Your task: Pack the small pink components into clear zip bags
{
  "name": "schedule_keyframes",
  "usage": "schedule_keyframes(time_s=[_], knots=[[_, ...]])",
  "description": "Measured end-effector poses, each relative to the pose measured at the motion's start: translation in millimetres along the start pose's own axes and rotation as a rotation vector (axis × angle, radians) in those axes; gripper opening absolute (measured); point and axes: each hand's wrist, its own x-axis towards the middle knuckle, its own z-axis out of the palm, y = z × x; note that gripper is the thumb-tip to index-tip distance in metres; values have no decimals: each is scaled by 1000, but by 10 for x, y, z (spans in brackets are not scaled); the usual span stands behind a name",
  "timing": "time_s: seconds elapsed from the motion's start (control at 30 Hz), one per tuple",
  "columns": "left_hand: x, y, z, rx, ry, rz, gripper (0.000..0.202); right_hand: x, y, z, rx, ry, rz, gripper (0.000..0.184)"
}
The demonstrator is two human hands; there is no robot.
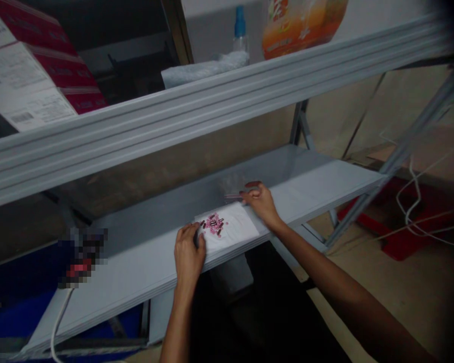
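My left hand (189, 254) rests at the left edge of a white sheet (236, 227), its curled fingers pinching a small dark part (197, 238). On the sheet lies a loose heap of small pink and black parts (213, 224). My right hand (261, 204) reaches the sheet's far corner, its fingertips gripping the edge of a transparent plastic bag (231, 185). The bag lies flat on a grey metal shelf board (298, 179), with a thin pink item showing at its mouth.
A grey metal shelf beam (174, 121) runs across above my hands, carrying cardboard boxes (34, 75), a blue-capped bottle (240, 30) and an orange bag (300, 25). White cables (410, 201) and a red frame (401, 222) sit on the floor to the right.
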Motion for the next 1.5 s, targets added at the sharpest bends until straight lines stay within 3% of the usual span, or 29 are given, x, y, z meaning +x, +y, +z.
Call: schedule_keyframes(time_s=[0.07, 0.17, 0.23, 0.33, 0.4, 0.47, 0.67, 0.83, 1.07, 1.17, 1.5], knots=[[-11, 15, 4, 15, -13, -23, 39, 63, -12, -163, -177, 112, -65, 37], [-24, 18, 22, 30, -7, -60, 45, 64, -77, -289, -522, 190, -322, 31], [-31, 8, 34, 35, 17, -74, 44, 16, -124, -272, -724, 74, -514, 34], [-42, -9, 38, 39, 75, -95, 41, -52, -115, -176, -944, -248, -677, 43], [-50, -16, 29, 41, 85, -109, 39, -56, -33, -145, -1045, -391, -668, 45], [-58, -22, 21, 43, 66, -125, 37, -24, 88, -183, -1105, -435, -598, 43], [-75, -41, 53, 49, 73, -134, 38, 61, 278, -483, -1206, -304, -457, 45], [-37, -28, -22, -86, 92, -108, 31, -55, 96, -506, -1194, -179, -579, 45], [-14, -53, -211, -240, -88, 52, 15, -136, 8, -502, -1104, -111, -617, 45], [-37, -88, -183, -257, -78, 28, 9, -141, 33, -540, -1112, -103, -587, 47], [10, -151, -88, -493, 2, -135, 24, -105, 132, -503, -1194, -12, -538, 50]])
